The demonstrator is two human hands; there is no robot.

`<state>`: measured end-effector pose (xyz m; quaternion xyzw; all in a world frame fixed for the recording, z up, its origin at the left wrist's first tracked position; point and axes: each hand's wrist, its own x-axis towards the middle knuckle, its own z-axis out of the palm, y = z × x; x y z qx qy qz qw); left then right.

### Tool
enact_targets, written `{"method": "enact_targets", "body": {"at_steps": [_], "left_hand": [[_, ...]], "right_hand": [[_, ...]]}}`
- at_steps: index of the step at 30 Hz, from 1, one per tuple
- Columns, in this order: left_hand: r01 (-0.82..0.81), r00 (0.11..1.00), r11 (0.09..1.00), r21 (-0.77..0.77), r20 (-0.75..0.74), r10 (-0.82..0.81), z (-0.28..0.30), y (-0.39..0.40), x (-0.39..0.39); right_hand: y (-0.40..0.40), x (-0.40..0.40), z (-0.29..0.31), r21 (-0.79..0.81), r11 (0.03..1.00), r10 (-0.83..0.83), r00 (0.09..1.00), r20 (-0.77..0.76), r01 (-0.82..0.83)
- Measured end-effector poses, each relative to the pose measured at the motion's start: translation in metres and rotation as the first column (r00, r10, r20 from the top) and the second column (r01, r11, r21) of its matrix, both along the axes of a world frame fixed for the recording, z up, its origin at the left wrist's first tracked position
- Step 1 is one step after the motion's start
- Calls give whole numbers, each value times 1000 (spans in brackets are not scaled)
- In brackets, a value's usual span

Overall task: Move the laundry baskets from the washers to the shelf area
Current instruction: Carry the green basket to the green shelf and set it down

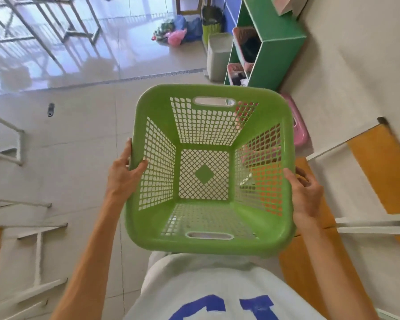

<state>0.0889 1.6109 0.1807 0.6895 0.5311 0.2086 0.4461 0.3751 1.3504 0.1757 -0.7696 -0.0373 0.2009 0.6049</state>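
A person holds an empty green basket (208, 172) in the air with both hands, in front of the body.

The left hand (123, 179) has its grip clamped on the left rim of the basket, with the thumb inside the rim and the fingers outside. The right hand (306, 192) is clamped on the right rim in the same way. The basket is open side up, tilted a little toward the camera, above the tiled floor (79, 135). Ahead and to the right stands a green shelf (280, 49) with pink baskets (243, 42) in its compartments. A pink basket (298, 125) lies on the floor just beside the shelf, partly hidden behind the green one.
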Motion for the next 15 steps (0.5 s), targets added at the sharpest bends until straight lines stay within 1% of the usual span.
{"method": "enact_targets", "body": {"at_steps": [4,8,9,11,15], "left_hand": [[124,992,992,-21,-14,-124,-13,89,93],[293,954,956,-11,-56,-293,-14,180,199],[348,934,937,-3,-86,-347,-11,201,225],[459,884,888,4,-100,-457,-3,240,275],[674,736,737,48,-131,-665,6,309,380]], "right_hand": [[42,49,-3,-31,984,-176,984,34,177],[90,90,-11,-51,927,-371,928,36,372],[102,98,-11,-55,903,-423,905,46,425],[130,110,-6,-35,850,-524,851,36,525],[175,130,-8,-38,760,-647,760,54,649]]}}
